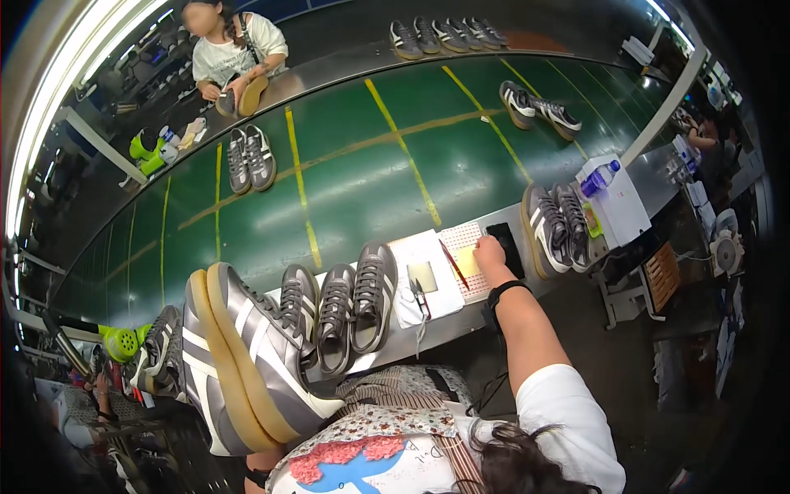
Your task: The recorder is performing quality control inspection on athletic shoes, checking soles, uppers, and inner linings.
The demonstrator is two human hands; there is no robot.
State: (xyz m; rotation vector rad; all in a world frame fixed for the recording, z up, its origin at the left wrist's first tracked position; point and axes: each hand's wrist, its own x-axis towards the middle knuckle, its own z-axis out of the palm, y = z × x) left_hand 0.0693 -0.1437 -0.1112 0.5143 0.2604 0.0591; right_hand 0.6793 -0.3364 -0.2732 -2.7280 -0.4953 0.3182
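A pair of grey sneakers with white stripes and gum soles [255, 354] is held up close at the lower left, soles pressed together. My left forearm [265, 463] reaches up behind them; the shoes hide my left hand, which holds them. My right hand [491, 253] is closed over a sheet of small red-marked stickers [473, 284], beside a yellow paper square [467, 262]. Whatever its fingers pinch is too small to tell. A red pencil [454, 265] lies between that sheet and a white paper pad [440, 300].
Several grey sneakers [335, 317] stand on the bench edge; another pair [555, 226] is at right. A dark phone-like slab [499, 239] lies by my right hand. Beyond runs a green conveyor belt [346, 181] with yellow lines and shoe pairs. A person [239, 53] across handles a shoe.
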